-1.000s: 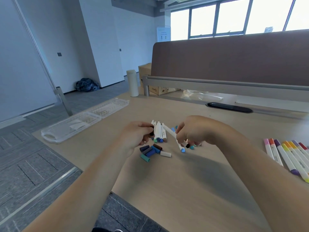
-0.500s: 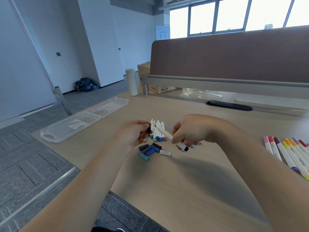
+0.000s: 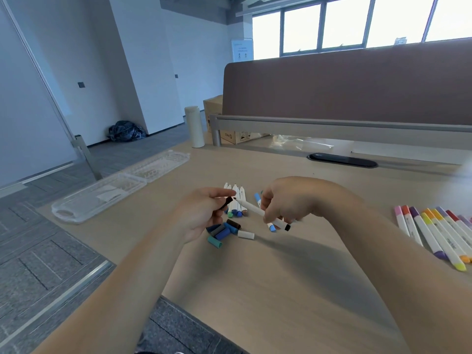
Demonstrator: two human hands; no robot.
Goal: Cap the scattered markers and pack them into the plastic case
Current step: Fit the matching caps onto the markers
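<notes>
A pale wood bench [image 3: 281, 290] spreads under the fingers [image 3: 219, 193]. Beyond them a brown partition [image 3: 344, 85] stands on a grey rail [image 3: 332, 123], with bright windows [image 3: 344, 24] above. Left of the fingers are grey carpet tiles [image 3: 38, 251], white walls [image 3: 143, 60] and a dark bundle [image 3: 126, 130] on the floor. A cardboard box [image 3: 213, 108] sits by the partition's left end.

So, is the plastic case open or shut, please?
Open: the plastic case lies spread flat on the table, its two clear halves side by side.
</notes>
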